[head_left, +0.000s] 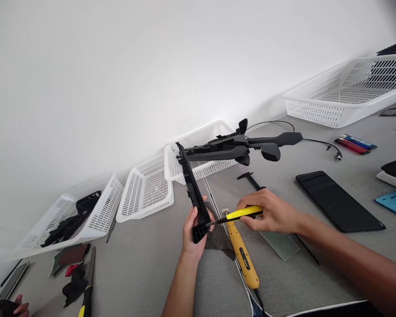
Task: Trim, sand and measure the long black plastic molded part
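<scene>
A long black plastic part (193, 187) with a ribbed back stands tilted in my left hand (193, 233), whose fingers wrap round its lower end. In my right hand (269, 211) is a yellow and black utility knife (244, 213). Its blade tip meets the lower end of the black part, close to my left fingers. Beneath the knife, on the table, lies a yellow corded rotary tool (244, 255) with a small round pale head. A black caliper (251, 179) sits beyond my right hand, partly hidden by it.
White baskets stand along the wall; the middle basket (204, 169) bears several long black parts (231, 149), and the left basket (102, 211) holds black pieces. A black tablet-like panel (339, 200) lies right. A file (89, 273) and another person's hand (21, 307) are at lower left.
</scene>
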Available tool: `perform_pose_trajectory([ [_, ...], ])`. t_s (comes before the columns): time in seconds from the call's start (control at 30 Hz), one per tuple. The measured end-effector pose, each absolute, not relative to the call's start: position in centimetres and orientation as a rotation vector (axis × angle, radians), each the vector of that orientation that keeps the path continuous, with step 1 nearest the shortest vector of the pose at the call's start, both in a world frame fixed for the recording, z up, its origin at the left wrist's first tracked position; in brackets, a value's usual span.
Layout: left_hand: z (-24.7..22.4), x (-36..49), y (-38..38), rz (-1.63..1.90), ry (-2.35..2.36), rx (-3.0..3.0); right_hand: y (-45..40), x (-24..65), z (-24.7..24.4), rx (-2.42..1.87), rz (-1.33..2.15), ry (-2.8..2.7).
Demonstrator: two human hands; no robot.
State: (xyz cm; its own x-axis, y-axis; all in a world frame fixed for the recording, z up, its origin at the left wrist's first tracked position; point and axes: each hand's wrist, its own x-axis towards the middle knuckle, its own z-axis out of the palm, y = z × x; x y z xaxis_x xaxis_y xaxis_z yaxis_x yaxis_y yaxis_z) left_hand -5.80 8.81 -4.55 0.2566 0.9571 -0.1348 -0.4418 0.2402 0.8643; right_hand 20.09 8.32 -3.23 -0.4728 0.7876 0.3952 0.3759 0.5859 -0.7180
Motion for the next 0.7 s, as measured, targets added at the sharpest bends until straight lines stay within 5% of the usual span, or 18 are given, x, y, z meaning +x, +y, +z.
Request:
perform_pose_trajectory([
  [0.7, -4.54, -5.87, 8.90, 1.107, 0.821, 0.776, 8.30, 19.97, -3.03, -0.984, 0.701, -2.075],
])
